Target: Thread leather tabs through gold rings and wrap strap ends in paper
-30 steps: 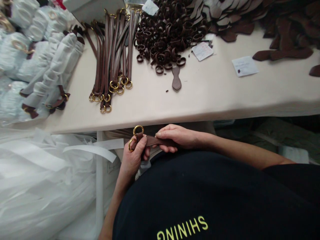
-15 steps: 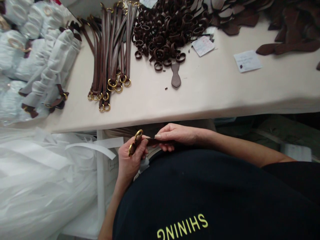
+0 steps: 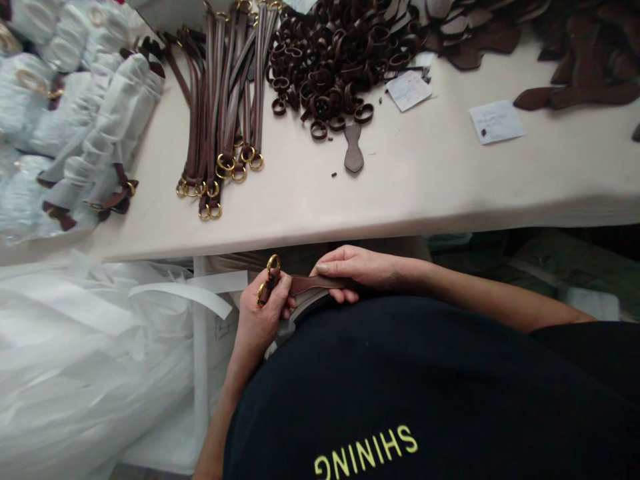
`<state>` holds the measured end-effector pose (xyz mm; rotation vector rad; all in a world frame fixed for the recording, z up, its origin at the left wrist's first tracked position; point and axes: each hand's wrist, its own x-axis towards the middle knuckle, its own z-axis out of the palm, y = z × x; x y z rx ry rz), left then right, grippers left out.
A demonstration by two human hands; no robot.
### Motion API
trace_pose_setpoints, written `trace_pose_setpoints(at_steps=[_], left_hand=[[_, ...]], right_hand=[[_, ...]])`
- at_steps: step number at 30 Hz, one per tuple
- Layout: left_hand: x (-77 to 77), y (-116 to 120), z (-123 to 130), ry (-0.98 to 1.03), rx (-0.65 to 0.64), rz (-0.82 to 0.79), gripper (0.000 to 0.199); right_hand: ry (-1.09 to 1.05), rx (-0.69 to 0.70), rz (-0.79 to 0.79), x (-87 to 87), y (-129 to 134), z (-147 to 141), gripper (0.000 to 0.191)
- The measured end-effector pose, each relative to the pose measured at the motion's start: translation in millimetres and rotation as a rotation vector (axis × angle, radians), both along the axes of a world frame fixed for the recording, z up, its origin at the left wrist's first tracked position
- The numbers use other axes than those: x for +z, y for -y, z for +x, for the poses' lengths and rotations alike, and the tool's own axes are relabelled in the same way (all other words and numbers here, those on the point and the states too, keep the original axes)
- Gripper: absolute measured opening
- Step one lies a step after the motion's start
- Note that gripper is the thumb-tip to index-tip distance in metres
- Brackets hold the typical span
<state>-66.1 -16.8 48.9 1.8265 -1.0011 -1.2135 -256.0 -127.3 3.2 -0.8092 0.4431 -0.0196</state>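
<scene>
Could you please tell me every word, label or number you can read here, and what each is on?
"SHINING": yellow letters on the dark shirt, upside down in this view.
Right-hand paper slip: writing too blurred to read.
Middle paper slip: faint reddish writing, unreadable.
Top paper slip: cut off by the picture's edge, nothing readable.
Pale surface below the table: faint lines, no readable word.

2 hands, 2 rings (held), min. 3 slips

1 head-worn camera looks forward and down at the table.
</scene>
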Motion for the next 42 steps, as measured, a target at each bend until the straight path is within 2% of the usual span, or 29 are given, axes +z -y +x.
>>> trace_pose_setpoints(at_steps=[5, 9, 15, 18, 20, 23, 25, 27, 29, 31, 32, 37, 40, 42], left_hand=[[-0.9, -2.7, 0.8, -0.096, 0.067, 0.043, 0.024], [0.6, -4.7, 0.5, -0.163, 0.075, 0.061, 0.023], [3.4, -8.7, 0.9, -0.221, 0.061, 0.076, 0.024], [3.6, -9.5, 0.8, -0.239, 0.047, 0.087, 0.024], [2.8, -9.0, 0.4, -0.241, 0.045, 0.088, 0.024], [-0.6, -7.3, -0.3, -0.244, 0.054, 0.088, 0.023], [-3.6, -6.1, -1.0, -0.245, 0.057, 0.087, 0.022], [-6.0, -5.2, -1.9, -0.249, 0.037, 0.086, 0.022], [-7.4, -4.6, -3.0, -0.241, -0.002, 0.082, 0.028], [-7.7, -4.3, -3.7, -0.208, -0.009, 0.053, 0.031], [-7.5, -4.1, -3.9, -0.190, 0.003, 0.028, 0.029], [-3.8, -2.9, -4.4, -0.172, 0.005, -0.019, 0.027], [-0.6, -1.7, -5.3, -0.174, -0.010, 0.018, 0.023], [0.2, -1.2, -6.0, -0.191, 0.024, 0.028, 0.021]], right_hand=[[-0.014, -0.034, -0.057, 3.1, -0.2, 0.2, 0.035], [-0.015, -0.055, -0.115, 5.5, -0.1, 0.6, 0.039], [-0.032, -0.265, -0.303, 7.5, -5.2, 3.8, 0.044], [-0.018, -0.299, -0.388, 7.5, -5.9, 2.9, 0.044], [0.013, -0.272, -0.574, 6.4, -4.0, 1.1, 0.040], [0.118, -0.200, -1.017, 3.1, 0.5, -0.7, 0.036], [0.149, -0.154, -1.235, 0.7, 2.6, -0.2, 0.036], [0.130, -0.127, -1.355, -0.6, 3.5, 1.0, 0.033], [0.093, -0.122, -1.402, 0.1, 3.5, 1.7, 0.034], [0.043, -0.122, -1.347, 2.8, 3.0, 1.4, 0.036], [0.020, -0.105, -1.259, 4.5, 2.7, 1.0, 0.038], [-0.004, 0.066, -0.589, 9.8, 0.4, 0.7, 0.047], [0.018, 0.107, -0.468, 8.7, -1.1, 4.2, 0.047], [0.015, 0.099, -0.510, 7.6, -2.0, 6.9, 0.046]])
